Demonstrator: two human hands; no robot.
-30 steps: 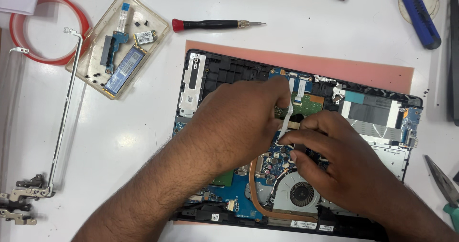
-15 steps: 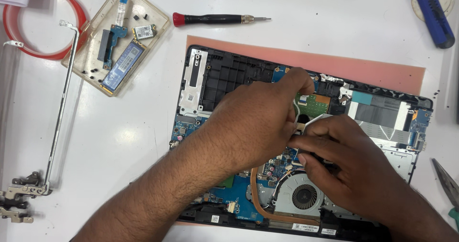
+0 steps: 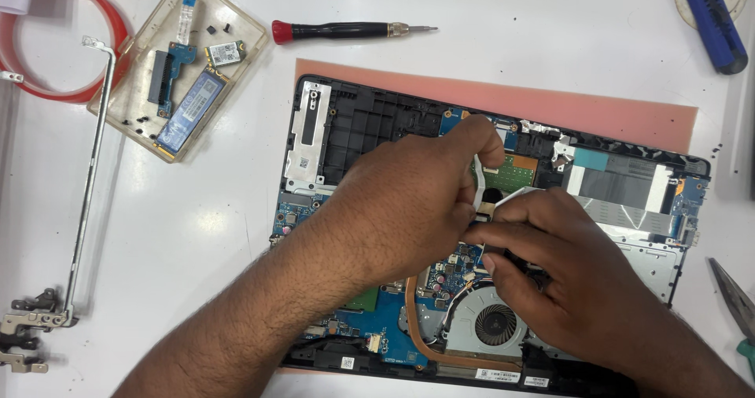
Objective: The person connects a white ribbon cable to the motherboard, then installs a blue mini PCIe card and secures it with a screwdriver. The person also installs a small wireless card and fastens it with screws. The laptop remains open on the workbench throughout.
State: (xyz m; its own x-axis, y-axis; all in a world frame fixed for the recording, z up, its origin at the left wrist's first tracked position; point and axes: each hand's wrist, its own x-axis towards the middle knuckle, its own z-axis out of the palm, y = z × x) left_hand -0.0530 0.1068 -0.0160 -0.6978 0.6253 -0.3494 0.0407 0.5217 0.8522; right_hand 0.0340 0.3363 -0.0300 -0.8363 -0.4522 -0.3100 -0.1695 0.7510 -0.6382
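Far left on the white bench (image 3: pixel 197 233): detached hinge bracket (image 3: pixel 79 201), red tape ring (image 3: pixel 118 28), then a clear plastic tray (image 3: pixel 252 32) holding small circuit boards and loose screws. A red-handled screwdriver (image 3: pixel 346 30) lies above the pink mat (image 3: pixel 550 107).

Opened laptop chassis (image 3: pixel 354 123) sits on the mat, blue motherboard (image 3: pixel 385 327) and cooling fan (image 3: pixel 495 323) exposed.

Change over the last second: the view has drifted; left hand (image 3: pixel 401 209) has crept up the board, forefinger now pressing near a connector. Right hand (image 3: pixel 566 280) stays bunched beside it. Both pinch a white ribbon cable (image 3: pixel 477 186) at mid-board, so the cable work seems ongoing.

Hidden: the cable's end and connector, under the fingers. Blue tool (image 3: pixel 708 20) and pliers (image 3: pixel 735 300) are cut off at right.
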